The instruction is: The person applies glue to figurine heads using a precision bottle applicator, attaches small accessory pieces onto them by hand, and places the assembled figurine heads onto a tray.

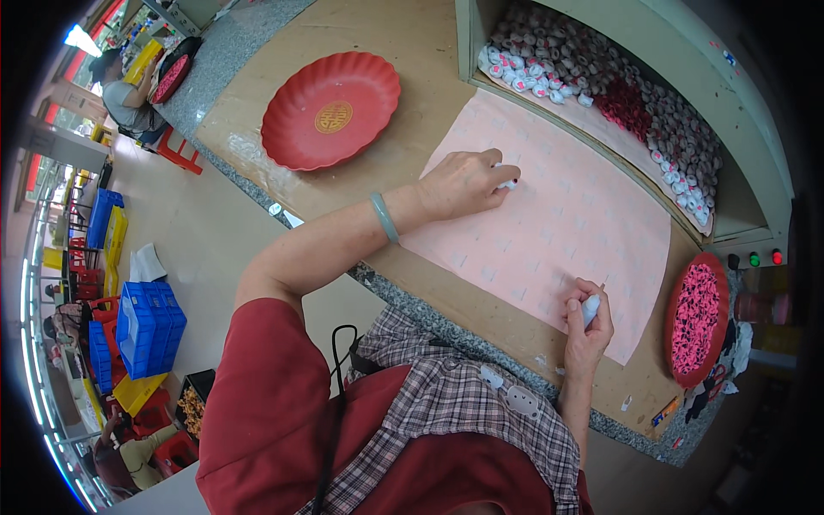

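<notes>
A pink sheet [549,215] lies on the brown-covered table, with rows of short, thin pale marks across it. Over its upper left part is my left hand [468,186], a jade-coloured bangle on the wrist. Its fingers are closed on a small white piece [508,183], mostly hidden by the fingertips. Near the sheet's lower right edge, my right hand [587,330] is curled around a small, pale blue, rounded object [590,310]. A thin tip shows by its fingers; I cannot make out its exact kind.
Left of the sheet sits a red scalloped tray [330,86]. Beyond it, a grey-green cabinet [481,43] holds many small white and dark red pieces. At right stand a red dish [693,319] of pink-and-black bits and an orange cutter [664,411]. Blue crates [150,326] stand on the floor.
</notes>
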A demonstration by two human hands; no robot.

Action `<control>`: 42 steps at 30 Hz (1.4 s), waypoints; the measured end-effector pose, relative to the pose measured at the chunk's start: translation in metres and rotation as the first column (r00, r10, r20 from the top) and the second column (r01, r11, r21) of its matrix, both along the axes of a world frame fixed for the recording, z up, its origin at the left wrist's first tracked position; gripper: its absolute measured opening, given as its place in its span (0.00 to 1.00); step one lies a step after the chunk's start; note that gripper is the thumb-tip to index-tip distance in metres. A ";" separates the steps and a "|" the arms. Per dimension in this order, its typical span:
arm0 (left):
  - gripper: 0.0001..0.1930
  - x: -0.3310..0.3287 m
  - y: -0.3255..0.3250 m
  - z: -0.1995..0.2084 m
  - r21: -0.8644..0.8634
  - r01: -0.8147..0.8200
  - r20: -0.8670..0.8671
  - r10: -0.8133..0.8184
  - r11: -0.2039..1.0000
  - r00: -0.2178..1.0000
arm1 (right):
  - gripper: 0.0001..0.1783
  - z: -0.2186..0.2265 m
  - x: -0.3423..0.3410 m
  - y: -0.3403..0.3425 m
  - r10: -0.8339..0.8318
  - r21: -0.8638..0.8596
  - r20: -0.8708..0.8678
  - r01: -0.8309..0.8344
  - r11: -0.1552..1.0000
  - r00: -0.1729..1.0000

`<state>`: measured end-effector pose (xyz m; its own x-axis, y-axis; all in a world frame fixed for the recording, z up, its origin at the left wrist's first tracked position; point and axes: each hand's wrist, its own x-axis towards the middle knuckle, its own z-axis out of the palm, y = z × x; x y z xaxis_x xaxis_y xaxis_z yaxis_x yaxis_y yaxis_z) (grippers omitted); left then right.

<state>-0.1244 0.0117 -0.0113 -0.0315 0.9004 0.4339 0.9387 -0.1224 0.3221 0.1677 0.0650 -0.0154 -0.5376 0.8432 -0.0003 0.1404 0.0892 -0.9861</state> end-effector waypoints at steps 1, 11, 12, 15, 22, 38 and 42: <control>0.12 -0.002 0.001 0.001 0.001 0.000 -0.001 0.000 1.000 1.000 | 0.12 0.000 0.001 0.001 -0.004 0.001 -0.001 0.004 1.000 1.000; 0.11 -0.003 0.005 0.002 -0.103 -0.039 0.011 0.040 0.994 0.999 | 0.13 -0.002 -0.001 0.000 0.000 0.016 0.022 0.000 1.000 1.000; 0.11 -0.004 0.006 0.003 -0.119 -0.043 0.028 0.046 0.992 0.999 | 0.13 -0.002 -0.001 0.001 -0.001 0.016 0.019 0.001 1.000 1.000; 0.13 -0.014 0.003 0.010 0.030 -0.063 0.202 0.056 0.998 0.978 | 0.13 -0.002 -0.002 0.002 0.003 0.014 0.013 -0.004 1.000 1.000; 0.16 -0.091 -0.043 0.068 0.157 -0.539 0.356 0.461 0.828 0.813 | 0.13 -0.002 0.001 0.001 0.006 0.017 0.021 -0.006 1.000 1.000; 0.14 -0.091 -0.072 0.041 0.296 -0.360 -0.353 0.451 0.885 0.820 | 0.12 0.000 -0.003 -0.001 0.025 0.040 0.040 -0.027 0.999 0.999; 0.10 -0.009 -0.066 0.032 -0.102 -0.075 -0.074 0.068 0.992 0.995 | 0.12 0.000 -0.001 0.000 0.030 0.050 0.042 -0.032 0.998 0.999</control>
<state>-0.1330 -0.0540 0.0209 -0.0703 0.9375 0.3409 0.9646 -0.0232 0.2627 0.1663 0.0646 -0.0151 -0.5643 0.8254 0.0197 0.1769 0.1442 -0.9736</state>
